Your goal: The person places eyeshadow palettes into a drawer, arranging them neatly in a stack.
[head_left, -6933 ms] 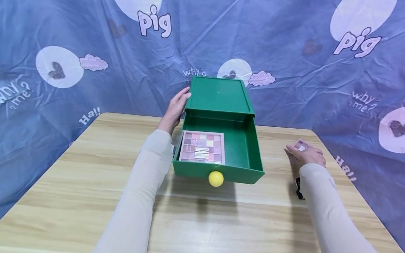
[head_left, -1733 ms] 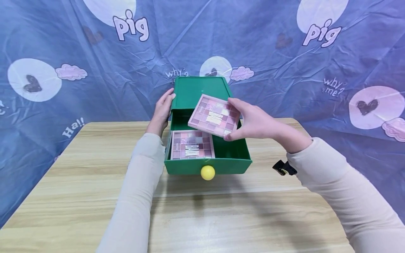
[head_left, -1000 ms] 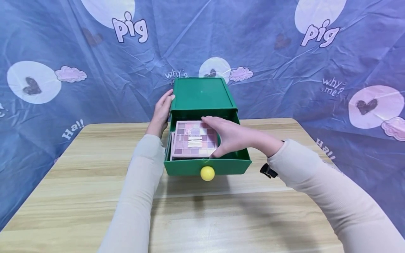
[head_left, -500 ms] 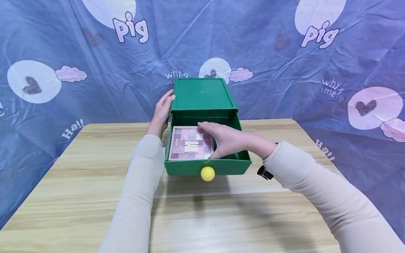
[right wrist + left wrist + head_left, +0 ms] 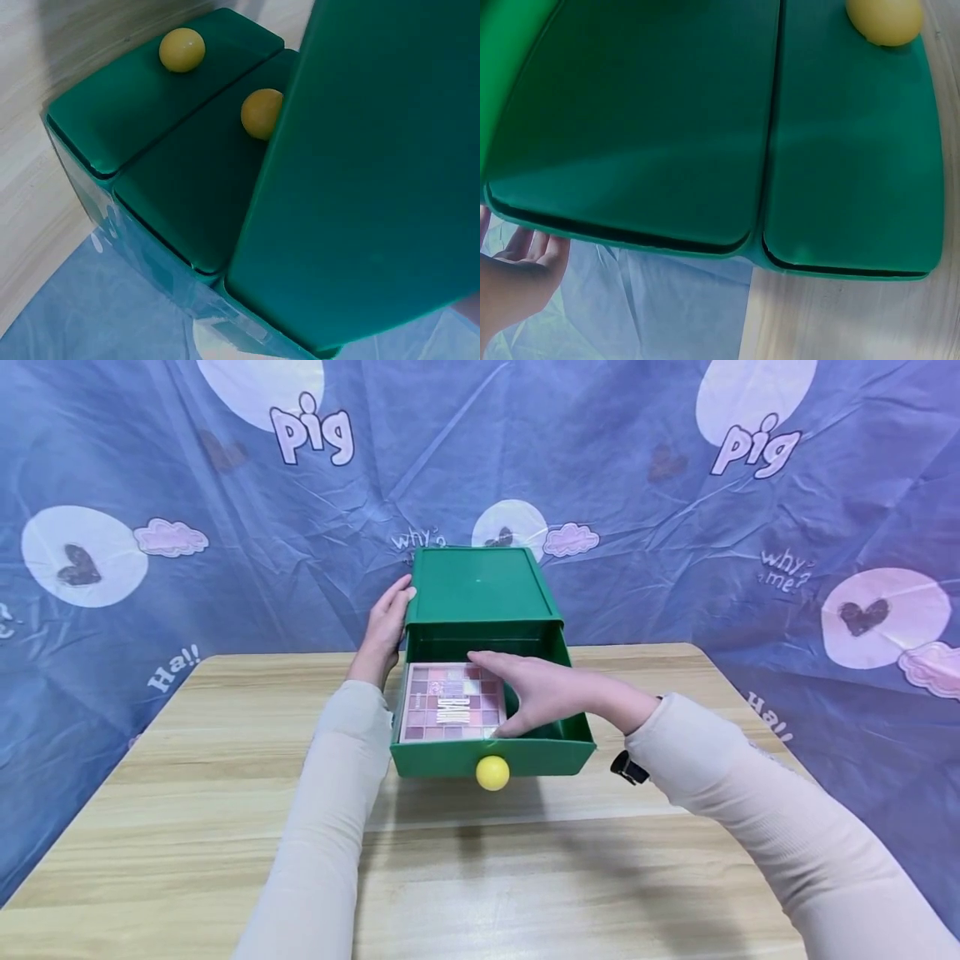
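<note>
A green drawer cabinet [image 5: 483, 581] stands on the table with its top drawer [image 5: 435, 760] pulled out, a yellow round knob [image 5: 492, 773] on its front. Inside, at the left, lies a pink eyeshadow palette [image 5: 450, 702], covering another palette beneath it. My right hand [image 5: 551, 689] spans the upper palette's right part, thumb at the near edge and fingers at the far edge. My left hand [image 5: 384, 625] steadies the cabinet's left side, fingers extended along it; its fingertips [image 5: 551, 251] also show in the left wrist view.
Below the open drawer, two closed drawers with yellow knobs [image 5: 182, 50] show in the right wrist view. The wooden table [image 5: 225, 827] runs back to a blue printed cloth [image 5: 637, 427]. A black strap [image 5: 628, 768] hangs at the right sleeve.
My right hand has brought a palette from the table's right side over the drawer and lowered it onto the other one. Hardly anything moves in the last half second; the left hand stays put.
</note>
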`<state>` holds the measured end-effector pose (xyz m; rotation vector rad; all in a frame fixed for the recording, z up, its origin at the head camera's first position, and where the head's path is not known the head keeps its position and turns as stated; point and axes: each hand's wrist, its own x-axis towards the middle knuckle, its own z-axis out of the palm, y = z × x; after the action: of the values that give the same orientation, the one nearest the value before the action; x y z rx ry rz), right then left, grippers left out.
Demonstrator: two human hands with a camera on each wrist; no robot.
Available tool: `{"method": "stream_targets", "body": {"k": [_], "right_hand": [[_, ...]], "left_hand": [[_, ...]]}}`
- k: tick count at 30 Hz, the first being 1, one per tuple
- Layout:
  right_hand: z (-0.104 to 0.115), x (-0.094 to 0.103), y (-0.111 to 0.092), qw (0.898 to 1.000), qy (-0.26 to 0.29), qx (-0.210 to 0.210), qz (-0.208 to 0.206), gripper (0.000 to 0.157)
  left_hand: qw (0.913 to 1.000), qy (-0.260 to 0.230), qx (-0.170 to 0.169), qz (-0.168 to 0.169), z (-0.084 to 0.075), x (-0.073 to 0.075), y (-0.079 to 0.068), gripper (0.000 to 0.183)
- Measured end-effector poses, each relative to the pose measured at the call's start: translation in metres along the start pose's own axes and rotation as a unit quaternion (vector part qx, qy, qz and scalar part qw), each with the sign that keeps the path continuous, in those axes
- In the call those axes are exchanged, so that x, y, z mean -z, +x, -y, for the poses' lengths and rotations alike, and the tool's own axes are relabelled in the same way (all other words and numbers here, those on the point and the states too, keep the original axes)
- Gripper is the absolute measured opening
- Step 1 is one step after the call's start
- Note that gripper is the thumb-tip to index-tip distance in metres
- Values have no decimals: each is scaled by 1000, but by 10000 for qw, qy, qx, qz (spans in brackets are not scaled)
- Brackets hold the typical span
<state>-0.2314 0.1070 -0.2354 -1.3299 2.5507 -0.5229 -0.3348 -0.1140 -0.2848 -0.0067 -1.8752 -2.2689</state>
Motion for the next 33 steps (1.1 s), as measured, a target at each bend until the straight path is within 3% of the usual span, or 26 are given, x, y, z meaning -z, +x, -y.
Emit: {"method": "stream_targets", "body": {"k": [6,12,18,25,33], "right_hand": [[5,12,-8,9992,180,-266,-256,88],[16,22,-20,9984,213,-187,-492,83],[27,26,-42,9964,469,146,-698,75],[37,17,-66,9904,958,489,-868,65],[46,-3,-87,9745,915,1402,-1494,60]], "left_hand": [[10000,7,-8,20,0,0,1,41],[10000,-10,45,26,-1,1,1,41],[9999,-46,75,48,0,-1,0,41],[9999,-68,62,125,1,-2,0,42],[9999,54,-32,90,0,0,0,43]]}}
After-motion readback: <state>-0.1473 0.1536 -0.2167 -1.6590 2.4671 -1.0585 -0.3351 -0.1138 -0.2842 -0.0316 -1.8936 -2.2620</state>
